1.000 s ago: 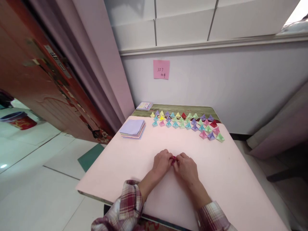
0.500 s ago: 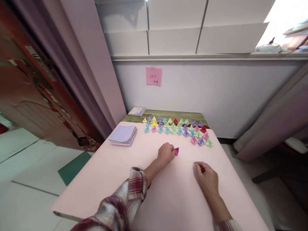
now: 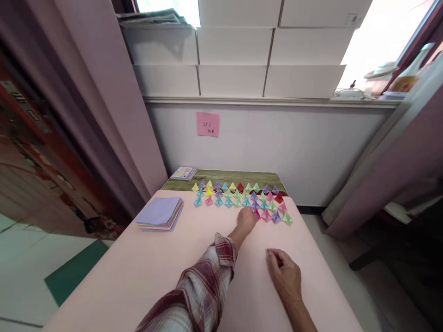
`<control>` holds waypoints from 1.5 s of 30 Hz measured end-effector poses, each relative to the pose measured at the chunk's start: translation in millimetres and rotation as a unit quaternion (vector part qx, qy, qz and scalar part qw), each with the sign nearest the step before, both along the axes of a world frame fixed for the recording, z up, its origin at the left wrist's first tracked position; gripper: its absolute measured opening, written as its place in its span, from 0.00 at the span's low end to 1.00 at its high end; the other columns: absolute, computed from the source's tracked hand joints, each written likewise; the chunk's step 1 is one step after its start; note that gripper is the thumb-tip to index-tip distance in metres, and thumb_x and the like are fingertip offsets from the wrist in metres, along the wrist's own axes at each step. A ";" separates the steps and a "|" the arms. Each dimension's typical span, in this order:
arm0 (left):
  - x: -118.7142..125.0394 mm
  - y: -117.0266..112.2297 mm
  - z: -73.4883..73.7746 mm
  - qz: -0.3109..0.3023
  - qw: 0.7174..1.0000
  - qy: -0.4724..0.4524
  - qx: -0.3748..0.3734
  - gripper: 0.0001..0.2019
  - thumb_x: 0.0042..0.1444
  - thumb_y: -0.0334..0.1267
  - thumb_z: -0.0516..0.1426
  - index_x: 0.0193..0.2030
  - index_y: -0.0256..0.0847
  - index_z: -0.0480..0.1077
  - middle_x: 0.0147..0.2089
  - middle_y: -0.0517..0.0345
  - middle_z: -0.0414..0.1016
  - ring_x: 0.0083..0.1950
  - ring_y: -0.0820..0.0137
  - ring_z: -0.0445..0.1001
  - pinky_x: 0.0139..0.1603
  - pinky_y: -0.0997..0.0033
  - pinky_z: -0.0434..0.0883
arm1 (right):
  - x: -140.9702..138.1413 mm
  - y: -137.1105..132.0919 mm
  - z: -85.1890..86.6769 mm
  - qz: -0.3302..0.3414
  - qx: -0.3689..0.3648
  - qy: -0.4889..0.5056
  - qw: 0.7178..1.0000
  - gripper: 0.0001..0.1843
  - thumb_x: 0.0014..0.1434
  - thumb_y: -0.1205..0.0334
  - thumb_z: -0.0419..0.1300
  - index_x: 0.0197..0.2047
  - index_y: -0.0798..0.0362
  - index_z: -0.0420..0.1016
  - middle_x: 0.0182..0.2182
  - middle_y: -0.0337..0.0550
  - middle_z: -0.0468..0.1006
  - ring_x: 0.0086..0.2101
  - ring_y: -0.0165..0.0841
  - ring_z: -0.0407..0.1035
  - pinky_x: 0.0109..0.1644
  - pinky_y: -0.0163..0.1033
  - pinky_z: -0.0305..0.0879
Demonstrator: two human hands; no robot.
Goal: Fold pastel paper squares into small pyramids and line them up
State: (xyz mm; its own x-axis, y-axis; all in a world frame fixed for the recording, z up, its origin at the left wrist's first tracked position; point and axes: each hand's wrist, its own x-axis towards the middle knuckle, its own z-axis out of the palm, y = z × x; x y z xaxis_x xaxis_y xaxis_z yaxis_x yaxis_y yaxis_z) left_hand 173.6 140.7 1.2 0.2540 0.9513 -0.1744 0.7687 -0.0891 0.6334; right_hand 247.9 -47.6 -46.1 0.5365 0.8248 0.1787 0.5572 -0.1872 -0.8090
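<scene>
My left hand (image 3: 247,220) is closed in a pinch on a small magenta folded paper piece (image 3: 257,214). It is at the left end of the nearest row, beside a pink folded paper piece (image 3: 266,215). Several rows of similar pointed paper pieces, in yellow, purple, blue, green, pink and red, stand just beyond; a green one (image 3: 287,218) ends the near row at the right. My right hand (image 3: 285,273) rests on the pink table cover (image 3: 194,258), nearer to me, its fingers curled together with nothing visible in them.
A stack of coloured square paper (image 3: 159,212), purple on top, lies on the table's left side. Farther back sits a small packet (image 3: 184,173) at the corner. A pink note (image 3: 208,124) is stuck on the wall. A purple curtain (image 3: 114,92) hangs at left.
My left hand has moved forward with the magenta paper piece, from the open middle of the table to the near row. My right hand keeps its curled pose. The view has tilted up.
</scene>
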 end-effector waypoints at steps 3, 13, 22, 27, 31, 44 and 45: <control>0.2 -2.1 3.8 -0.015 0.998 -0.054 -0.004 0.12 0.59 0.40 0.52 0.35 0.35 0.74 0.41 0.42 0.78 0.45 0.62 0.75 0.42 0.69 0.67 | -0.9 -0.5 -0.2 0.004 0.010 -0.001 1.000 0.22 0.59 0.45 0.52 0.36 0.52 0.79 0.31 0.44 0.81 0.28 0.34 0.73 0.34 0.35 0.67; -110.7 -53.6 3.5 -0.073 0.967 -0.221 -0.106 0.17 0.59 0.48 0.47 0.37 0.37 0.69 0.31 0.54 0.77 0.21 0.75 0.69 0.21 0.78 0.64 | -2.8 3.6 7.9 -0.014 -0.021 0.025 0.999 0.25 0.57 0.41 0.51 0.36 0.52 0.79 0.29 0.43 0.81 0.29 0.37 0.73 0.34 0.36 0.67; -295.1 -75.3 5.9 0.080 0.991 -0.067 0.083 0.17 0.58 0.51 0.49 0.38 0.43 0.72 0.24 0.62 0.71 0.29 0.67 0.71 0.33 0.70 0.67 | -19.7 18.0 15.9 -0.035 -0.147 -0.039 0.988 0.20 0.58 0.42 0.49 0.37 0.41 0.78 0.29 0.37 0.80 0.31 0.38 0.74 0.31 0.37 0.63; -339.5 -58.6 21.2 0.121 0.964 0.079 0.222 0.14 0.58 0.48 0.50 0.44 0.45 0.69 0.38 0.55 0.73 0.43 0.61 0.71 0.45 0.64 0.68 | -19.6 17.2 14.0 -0.039 -0.170 -0.034 0.984 0.20 0.56 0.41 0.49 0.38 0.40 0.78 0.30 0.37 0.81 0.32 0.39 0.74 0.31 0.37 0.64; -347.7 -22.6 37.8 0.098 0.949 0.106 0.280 0.15 0.57 0.46 0.53 0.48 0.43 0.68 0.48 0.51 0.71 0.54 0.59 0.66 0.57 0.62 0.62 | -18.3 15.8 12.9 -0.049 -0.192 -0.030 0.980 0.21 0.55 0.38 0.50 0.39 0.38 0.78 0.33 0.38 0.81 0.34 0.40 0.75 0.32 0.38 0.66; -351.4 26.2 30.2 0.033 0.961 0.222 0.161 0.34 0.43 0.52 0.64 0.58 0.46 0.64 0.59 0.49 0.62 0.60 0.53 0.59 0.56 0.56 0.56 | -20.7 15.7 18.1 -0.044 -0.218 -0.028 0.975 0.21 0.54 0.38 0.51 0.39 0.38 0.78 0.32 0.38 0.81 0.33 0.41 0.74 0.32 0.39 0.65; -351.2 28.1 29.0 0.032 0.962 0.226 0.149 0.33 0.44 0.51 0.63 0.57 0.45 0.65 0.57 0.49 0.64 0.58 0.54 0.60 0.55 0.57 0.57 | -21.3 15.2 18.6 -0.045 -0.210 -0.029 0.976 0.21 0.54 0.38 0.51 0.39 0.39 0.78 0.33 0.38 0.81 0.33 0.41 0.74 0.32 0.39 0.65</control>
